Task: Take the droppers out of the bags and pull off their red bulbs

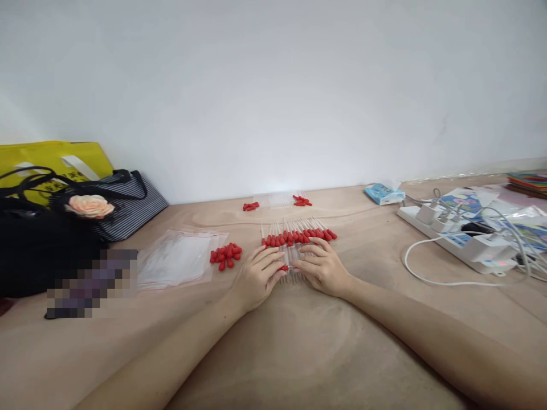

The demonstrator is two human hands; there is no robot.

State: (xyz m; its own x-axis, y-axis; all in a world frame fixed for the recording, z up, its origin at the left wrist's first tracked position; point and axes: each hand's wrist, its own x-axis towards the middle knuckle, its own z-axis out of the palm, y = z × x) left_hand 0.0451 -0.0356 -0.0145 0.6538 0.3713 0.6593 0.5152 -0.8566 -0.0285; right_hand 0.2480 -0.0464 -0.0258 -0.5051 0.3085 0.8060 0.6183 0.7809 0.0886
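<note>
My left hand (258, 278) is closed, pinching a red rubber dropper bulb (282, 268) between thumb and fingers. Facing it, my right hand (323, 267) pinches a clear dropper tube (293, 267) whose end meets or nearly meets the bulb; I cannot tell if it is inside. Beneath both hands lie several bare clear tubes (291, 279), partly covered by my fingers. Just beyond my fingertips, a row of droppers with red bulbs (299, 236) lies side by side, tips pointing to the wall. Loose red bulbs (226, 256) are heaped left of my left hand.
Clear plastic bags (177, 259) lie at the left, near a striped bag (132, 205) and a yellow bag (55, 165). More red bulbs (302, 200) are by the wall. At the right are a tissue pack (383, 194) and a power strip (453, 242) with looping cables.
</note>
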